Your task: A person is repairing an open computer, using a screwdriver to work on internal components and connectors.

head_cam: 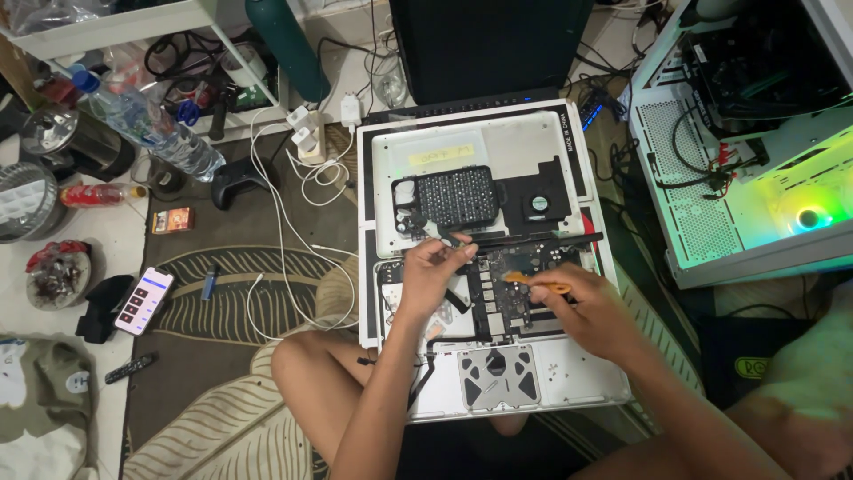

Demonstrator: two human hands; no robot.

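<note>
An opened silver laptop lies bottom-up over my lap, its circuit board and the trackpad's underside exposed. My left hand hovers over the board's left part, fingers pinched on a small dark piece near the hinge bar. My right hand holds an orange pry tool whose tip points left onto the board. Beyond the laptop, a white lid panel carries a black screw organiser tray and a small black fan.
A white computer case with green lighting stands at right. A black monitor is ahead. On the rug at left lie a phone, white cables, a game controller, a water bottle and a remote.
</note>
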